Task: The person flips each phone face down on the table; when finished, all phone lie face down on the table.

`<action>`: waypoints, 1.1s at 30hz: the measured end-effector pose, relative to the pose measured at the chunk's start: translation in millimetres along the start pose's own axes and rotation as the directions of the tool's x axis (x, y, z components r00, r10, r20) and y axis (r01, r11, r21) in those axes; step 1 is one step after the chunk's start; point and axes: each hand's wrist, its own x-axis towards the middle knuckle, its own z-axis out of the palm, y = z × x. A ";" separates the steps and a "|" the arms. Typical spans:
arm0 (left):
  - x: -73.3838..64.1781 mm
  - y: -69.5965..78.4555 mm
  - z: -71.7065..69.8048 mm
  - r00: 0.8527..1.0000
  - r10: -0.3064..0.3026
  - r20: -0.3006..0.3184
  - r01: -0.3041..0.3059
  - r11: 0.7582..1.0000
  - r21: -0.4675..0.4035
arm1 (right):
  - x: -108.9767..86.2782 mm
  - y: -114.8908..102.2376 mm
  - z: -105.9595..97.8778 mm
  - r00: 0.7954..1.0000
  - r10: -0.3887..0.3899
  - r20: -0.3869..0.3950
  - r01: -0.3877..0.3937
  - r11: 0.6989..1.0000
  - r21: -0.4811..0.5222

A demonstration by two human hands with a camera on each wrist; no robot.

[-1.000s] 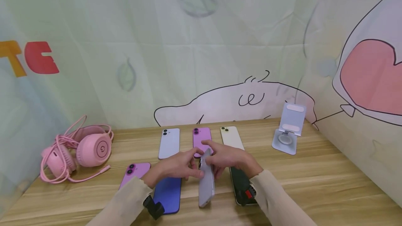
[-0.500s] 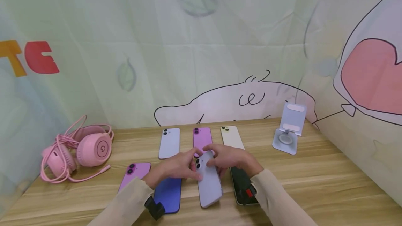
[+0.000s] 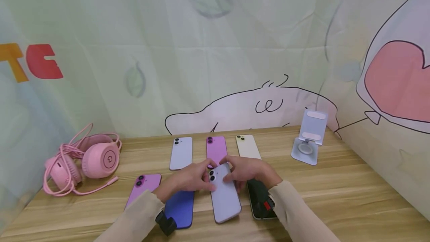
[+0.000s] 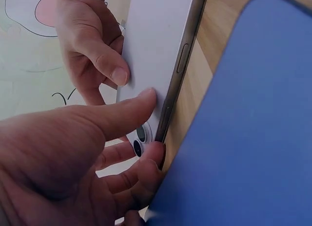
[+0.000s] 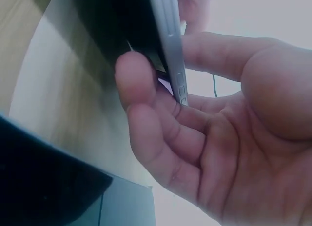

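Observation:
A pale lavender smartphone (image 3: pixel 226 201) is held near the front middle of the table, its back and two camera lenses facing up towards the head view. My left hand (image 3: pixel 191 176) pinches its upper left side, thumb on the back beside the lenses (image 4: pixel 140 133) and fingers at the edge. On the opposite side my right hand (image 3: pixel 248 169) grips it, thumb on the back. In the right wrist view, the right fingers (image 5: pixel 141 84) curl under the dark screen side. A blue phone (image 3: pixel 179 208) lies left of it, and a dark phone (image 3: pixel 258 197) lies right, partly covered by the right wrist.
Behind the hands lie a white phone (image 3: pixel 181 154), a pink phone (image 3: pixel 216 148) and a cream phone (image 3: pixel 248 146). Another pink phone (image 3: pixel 144 186) is partly under the left sleeve. Pink headphones (image 3: pixel 100 160) rest at left; a folding phone stand (image 3: pixel 310 133) is at back right.
The lavender phone has turned from nearly edge-on to showing its whole back, its lower end swinging right. Both hands keep their hold, and the right hand has shifted slightly.

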 end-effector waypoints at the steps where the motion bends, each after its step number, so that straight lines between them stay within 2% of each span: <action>1: 0.0 0.0 0.2 1.000 0.002 -0.004 -0.002 1.000 0.005 | 0.2 0.6 -0.1 1.000 0.000 0.001 0.000 1.000 0.000; 4: 0.8 -0.6 1.5 1.000 0.000 -0.019 0.001 1.000 0.030 | 1.1 2.8 -0.1 1.000 0.003 0.003 -0.003 1.000 0.002; 10: 2.6 0.1 3.7 0.997 -0.046 -0.054 0.049 0.996 0.068 | 3.0 7.0 -0.2 1.000 0.026 0.011 -0.026 1.000 -0.012; 33: 4.4 -0.1 4.3 0.996 -0.041 -0.084 0.050 0.993 0.107 | 3.7 5.8 1.5 0.996 0.085 0.028 -0.083 0.995 -0.062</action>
